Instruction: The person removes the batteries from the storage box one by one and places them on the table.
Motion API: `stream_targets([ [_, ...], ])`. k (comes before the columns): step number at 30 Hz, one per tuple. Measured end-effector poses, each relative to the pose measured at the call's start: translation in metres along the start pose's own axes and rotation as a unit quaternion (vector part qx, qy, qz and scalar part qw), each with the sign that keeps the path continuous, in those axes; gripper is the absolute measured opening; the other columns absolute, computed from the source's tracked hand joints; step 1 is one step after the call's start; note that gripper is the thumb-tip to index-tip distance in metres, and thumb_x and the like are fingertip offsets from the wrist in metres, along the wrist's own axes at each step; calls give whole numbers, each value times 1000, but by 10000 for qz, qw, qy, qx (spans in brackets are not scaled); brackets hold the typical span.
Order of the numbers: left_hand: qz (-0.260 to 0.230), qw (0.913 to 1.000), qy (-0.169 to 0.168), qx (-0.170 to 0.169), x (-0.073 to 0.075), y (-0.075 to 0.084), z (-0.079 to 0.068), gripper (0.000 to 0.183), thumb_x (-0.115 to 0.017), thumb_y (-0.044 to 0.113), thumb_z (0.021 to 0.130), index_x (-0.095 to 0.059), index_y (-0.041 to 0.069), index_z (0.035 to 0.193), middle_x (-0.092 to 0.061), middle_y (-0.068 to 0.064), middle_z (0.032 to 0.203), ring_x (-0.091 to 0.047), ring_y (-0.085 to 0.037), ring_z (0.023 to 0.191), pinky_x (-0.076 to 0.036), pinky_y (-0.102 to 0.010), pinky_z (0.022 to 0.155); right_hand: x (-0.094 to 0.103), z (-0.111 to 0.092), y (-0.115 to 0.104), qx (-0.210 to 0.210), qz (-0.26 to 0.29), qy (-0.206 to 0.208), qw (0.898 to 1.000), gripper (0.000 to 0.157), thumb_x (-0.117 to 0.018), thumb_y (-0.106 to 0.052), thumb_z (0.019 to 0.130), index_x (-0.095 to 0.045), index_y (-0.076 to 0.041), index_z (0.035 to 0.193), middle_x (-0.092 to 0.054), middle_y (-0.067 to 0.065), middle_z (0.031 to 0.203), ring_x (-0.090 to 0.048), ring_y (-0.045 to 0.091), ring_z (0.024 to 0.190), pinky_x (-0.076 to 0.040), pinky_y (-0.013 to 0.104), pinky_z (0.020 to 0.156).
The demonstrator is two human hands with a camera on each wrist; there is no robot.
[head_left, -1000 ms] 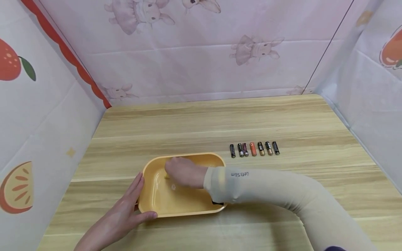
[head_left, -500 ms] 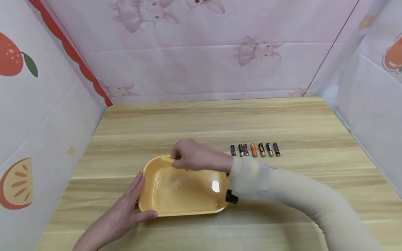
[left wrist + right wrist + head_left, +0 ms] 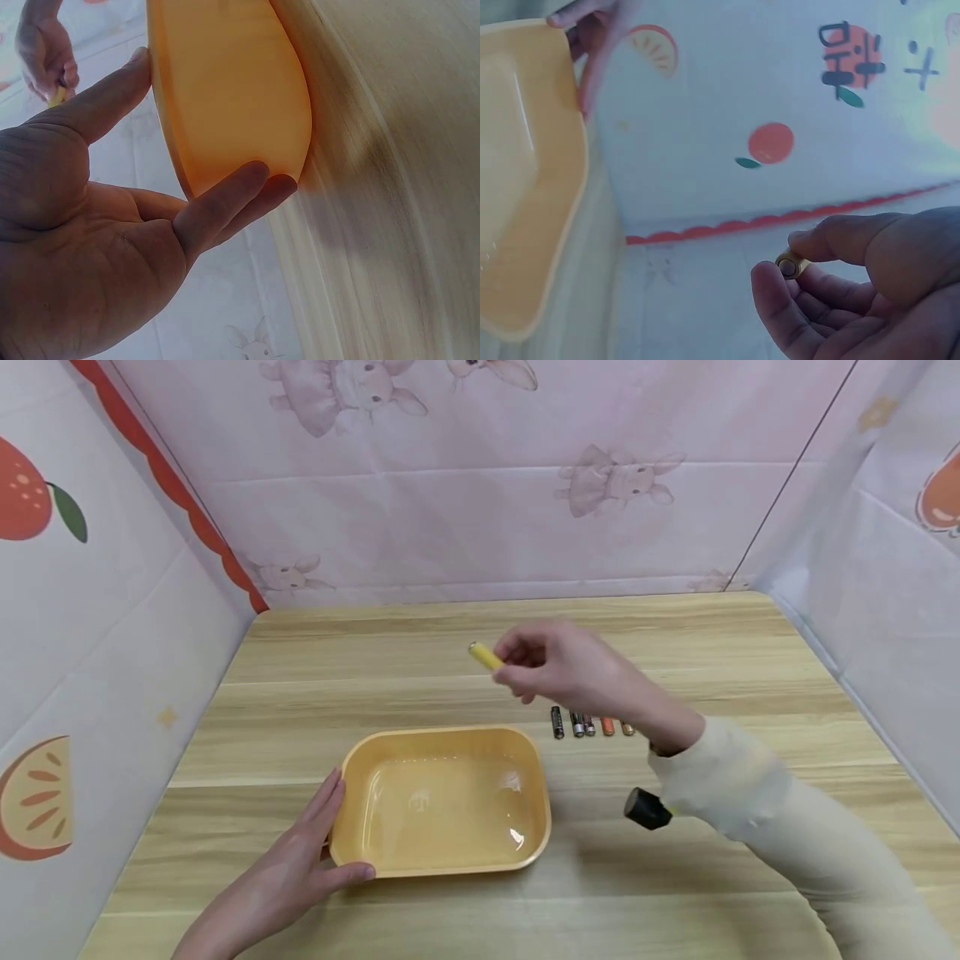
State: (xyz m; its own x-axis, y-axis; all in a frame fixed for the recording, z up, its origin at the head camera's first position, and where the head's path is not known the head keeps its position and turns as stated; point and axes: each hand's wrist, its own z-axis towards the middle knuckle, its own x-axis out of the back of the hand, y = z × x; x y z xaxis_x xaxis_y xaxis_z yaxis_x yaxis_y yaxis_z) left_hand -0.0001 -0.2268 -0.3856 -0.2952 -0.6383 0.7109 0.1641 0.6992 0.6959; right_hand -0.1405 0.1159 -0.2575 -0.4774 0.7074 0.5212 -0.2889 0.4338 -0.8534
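A yellow battery is pinched between the thumb and fingertips of my right hand, raised beyond the far rim of the basin. In the right wrist view the battery points one round end at the camera. My left hand rests against the left end of the yellow plastic basin, thumb on the near rim. Its fingers lie fairly straight along the outer wall, as the left wrist view shows. Water seems to glint on the basin's floor, where nothing else lies.
Right of the basin, a row of batteries stands side by side on the wooden table: a black battery, an orange battery and others, partly hidden behind my right forearm. A black wrist device hangs below my right sleeve. Printed curtains enclose the table.
My right hand has lifted the yellow battery out of the basin and carried it up and to the right. My left hand has stayed at the basin's left end.
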Motion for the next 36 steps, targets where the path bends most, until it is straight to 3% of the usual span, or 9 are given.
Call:
stream_targets([
  [4, 47, 10000, -12, -14, 0, -1, 1, 114, -84, 41, 85, -14, -3, 163, -6, -20, 171, -22, -44, 150, -15, 0, 100, 25, -15, 5, -138, 94, 314, 9994, 18, -68, -8, 100, -69, 1, 116, -68, 13, 96, -66, 25, 83, -58, 29, 71],
  [9, 147, 9999, 5, -53, 1, -1, 1, 114, -83, 43, 85, -14, -3, 163, -7, -21, 171, -22, -45, 150, -14, 0, 100, 53, -35, 16, -237, 61, 919, 9955, 20, -66, -8, 102, -66, 5, 117, -66, 11, 94, -64, 18, 80, -56, 26, 70],
  [17, 245, 9997, -37, 53, 1, 0, 1, 114, -82, 46, 85, -14, -4, 163, -8, -21, 171, -25, -42, 149, -22, -3, 101, 89, -63, 54, -459, 89, 1592, 9861, 19, -64, -4, 102, -61, 11, 114, -69, 3, 88, -68, 13, 76, -58, 24, 69],
  [25, 87, 9999, -84, 16, 2, -1, 2, 114, -81, 47, 87, -13, -2, 164, -6, -20, 171, -27, -41, 147, -39, -13, 101, 109, -90, 89, -485, 842, 2277, 9689, 6, -66, -2, 100, -71, -4, 104, -72, 3, 84, -68, 13, 72, -58, 25, 66],
  [33, 59, 10000, -46, -19, 4, 0, 3, 114, -80, 48, 87, -13, -2, 164, -7, -19, 171, -24, -42, 148, -21, -1, 100, 118, -112, 119, -778, 1124, 2366, 9619, 14, -66, -2, 100, -76, -11, 98, -70, -1, 80, -63, 11, 69, -54, 21, 66],
  [36, 66, 10000, -41, -62, 4, 0, 2, 114, -80, 48, 87, -12, -2, 164, -7, -19, 171, -25, -43, 148, -20, 0, 99, 119, -117, 128, -922, 1131, 2482, 9577, 17, -67, -3, 100, -79, -15, 97, -70, -3, 80, -62, 11, 70, -53, 21, 68],
])
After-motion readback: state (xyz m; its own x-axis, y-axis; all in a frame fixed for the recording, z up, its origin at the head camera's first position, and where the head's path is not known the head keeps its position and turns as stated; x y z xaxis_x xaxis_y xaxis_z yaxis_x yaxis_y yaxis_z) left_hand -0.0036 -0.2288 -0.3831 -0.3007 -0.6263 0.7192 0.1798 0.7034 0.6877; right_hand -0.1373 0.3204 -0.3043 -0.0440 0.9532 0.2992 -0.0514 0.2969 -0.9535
